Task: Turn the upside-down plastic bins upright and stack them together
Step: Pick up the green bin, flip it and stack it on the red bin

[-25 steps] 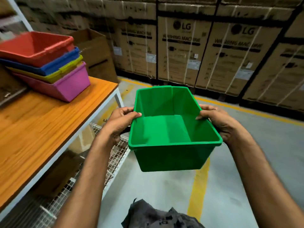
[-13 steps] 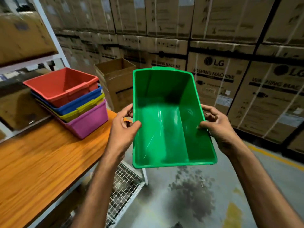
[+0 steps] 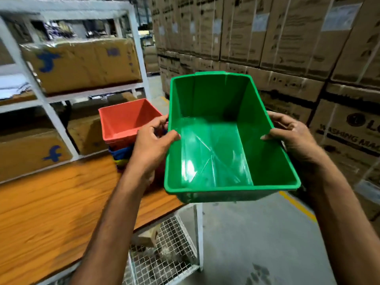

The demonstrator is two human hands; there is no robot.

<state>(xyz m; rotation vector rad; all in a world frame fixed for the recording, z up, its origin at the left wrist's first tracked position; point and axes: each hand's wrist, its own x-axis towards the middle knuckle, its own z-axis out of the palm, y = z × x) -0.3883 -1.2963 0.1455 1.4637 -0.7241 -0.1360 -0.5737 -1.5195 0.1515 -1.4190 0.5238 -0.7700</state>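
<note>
I hold a green plastic bin (image 3: 222, 145) upright in the air, its opening facing me. My left hand (image 3: 151, 144) grips its left rim and my right hand (image 3: 292, 138) grips its right rim. Just left of the green bin, a stack of bins stands on the wooden table (image 3: 51, 202). A red bin (image 3: 125, 118) tops the stack. Below it a blue bin (image 3: 120, 154) and a yellow bin (image 3: 121, 162) show as strips; my left hand and the green bin hide the lower part of the stack.
A white shelf rack (image 3: 51, 118) with wrapped cardboard parcels (image 3: 82, 62) stands behind the table. Tall stacks of cardboard cartons (image 3: 287, 48) fill the right and back. A wire mesh shelf (image 3: 164, 258) sits under the table. The concrete floor (image 3: 257, 239) has a yellow line.
The view has swung left and closer to the table. The green bin has moved toward the stack, and the red bin now sits right beside its left rim.
</note>
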